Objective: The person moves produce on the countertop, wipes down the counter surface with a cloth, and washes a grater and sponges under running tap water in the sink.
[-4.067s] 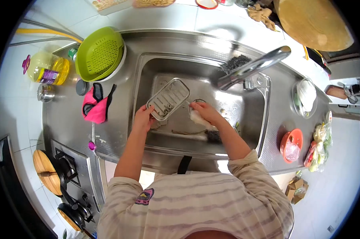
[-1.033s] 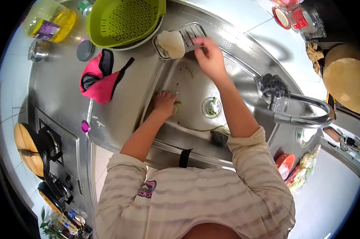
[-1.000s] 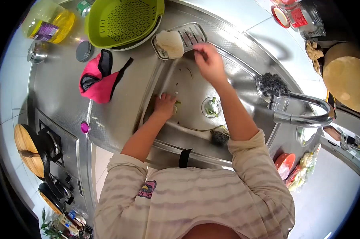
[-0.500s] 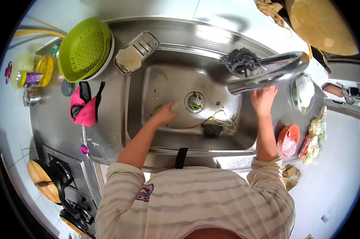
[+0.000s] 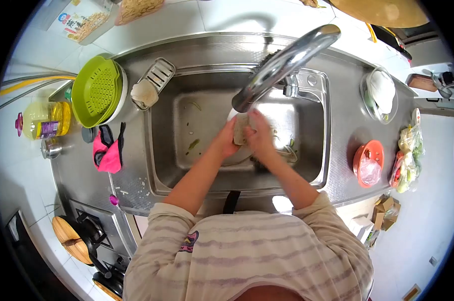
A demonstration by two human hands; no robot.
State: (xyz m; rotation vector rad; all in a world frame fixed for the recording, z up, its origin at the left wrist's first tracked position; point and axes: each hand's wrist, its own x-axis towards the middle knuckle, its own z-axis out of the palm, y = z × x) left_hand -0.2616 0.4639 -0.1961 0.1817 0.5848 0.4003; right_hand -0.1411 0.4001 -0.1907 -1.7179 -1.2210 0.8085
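Note:
Both hands are together over the sink (image 5: 174, 170), right under the tap spout (image 5: 287, 65). My left hand (image 5: 227, 140) is closed around a flat, pale beige sponge-like piece (image 5: 241, 129); its exact kind is not clear. A small white patch shows just above my left fingers. My right hand (image 5: 260, 134) is at the right side of that piece, its fingers smeared by motion. Green scraps (image 5: 193, 144) lie on the sink floor to the left. The drain is hidden behind my hands, and a dark item below is mostly covered by my right forearm.
A rack (image 5: 161, 72) with a beige lump and a green colander (image 5: 96, 93) stand left, near a pink-and-black cloth item (image 5: 108, 153) and an oil bottle (image 5: 46, 120). On the right are a glass bowl (image 5: 379, 95), an orange basket (image 5: 368, 163) and bagged vegetables (image 5: 408, 155).
The tap spout has swung left to mid-sink. My right hand has left the tap and come to my left hand, which has moved slightly right beneath the spout. The camera view has shifted.

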